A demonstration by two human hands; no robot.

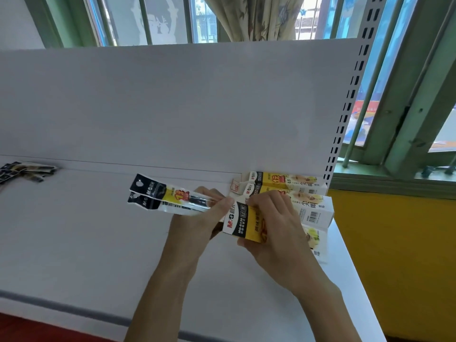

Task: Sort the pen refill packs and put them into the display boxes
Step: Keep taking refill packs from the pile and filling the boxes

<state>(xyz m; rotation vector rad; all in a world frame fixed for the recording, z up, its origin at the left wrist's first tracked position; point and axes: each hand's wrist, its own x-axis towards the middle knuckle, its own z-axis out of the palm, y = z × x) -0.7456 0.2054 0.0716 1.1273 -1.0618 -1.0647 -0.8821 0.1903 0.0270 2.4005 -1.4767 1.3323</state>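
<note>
- Two packs [170,197] are pinched by the left hand [199,218], at 9 o'clock of the box [243,223].
- The box is gripped by the right hand [274,225].
- Spare boxes [296,181] are seen at 1 o'clock, loose packs [24,171] at 9 o'clock on the shelf [98,230].

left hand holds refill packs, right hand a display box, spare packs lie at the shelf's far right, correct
No: the head view shows the spare packs at the far left of the shelf. The left hand does hold refill packs, the right hand a display box.
</note>
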